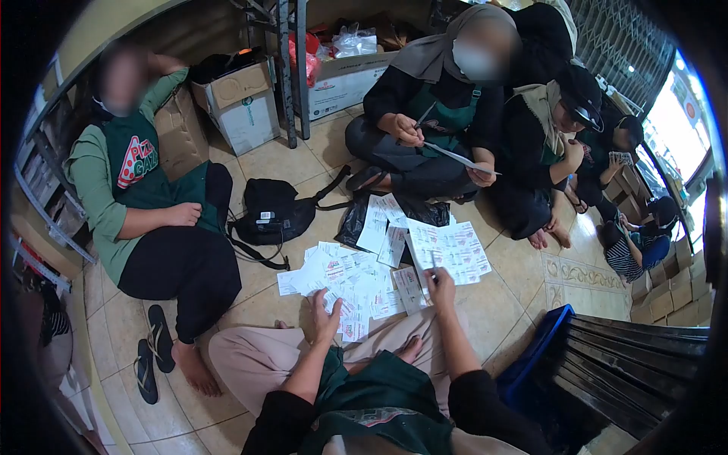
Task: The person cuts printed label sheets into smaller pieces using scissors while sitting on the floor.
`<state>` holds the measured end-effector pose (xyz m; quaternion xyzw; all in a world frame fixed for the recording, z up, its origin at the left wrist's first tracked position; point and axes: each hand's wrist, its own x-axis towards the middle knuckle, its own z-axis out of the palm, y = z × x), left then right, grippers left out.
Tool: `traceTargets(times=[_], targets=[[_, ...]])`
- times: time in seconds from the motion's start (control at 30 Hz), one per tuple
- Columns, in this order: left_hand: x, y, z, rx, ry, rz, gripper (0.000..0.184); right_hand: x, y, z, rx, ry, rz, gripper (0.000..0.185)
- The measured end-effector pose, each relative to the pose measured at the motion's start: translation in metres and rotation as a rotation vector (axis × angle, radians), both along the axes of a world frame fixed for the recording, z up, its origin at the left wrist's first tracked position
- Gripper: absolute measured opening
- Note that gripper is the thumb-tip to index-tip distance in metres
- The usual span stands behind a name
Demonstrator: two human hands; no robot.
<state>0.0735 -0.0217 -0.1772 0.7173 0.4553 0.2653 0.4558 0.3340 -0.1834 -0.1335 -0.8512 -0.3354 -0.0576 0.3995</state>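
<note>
White printed slips [356, 273], with red marks and small dark print, lie heaped beyond the left hand's [327, 314] curled fingers, whose grip I cannot tell; the right hand's [442, 290] fingers pinch a slim tool [434, 260], a larger sheet [464, 250] just past them.

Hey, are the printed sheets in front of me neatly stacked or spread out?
Spread out: the printed sheets lie loosely overlapping at different angles across the tiled floor, their edges not lined up.
</note>
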Motion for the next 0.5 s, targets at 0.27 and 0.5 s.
traceTargets(times=[0.27, 0.5], targets=[[0.007, -0.016, -0.005, -0.726, -0.281, -0.179, 0.04, -0.147, 0.034, 0.025, -0.218, 0.246, 0.689, 0.018], [-0.004, -0.008, -0.018, -0.601, -0.166, 0.012, 0.027, -0.164, 0.036, 0.005, -0.238, 0.365, 1.056, 0.024]])
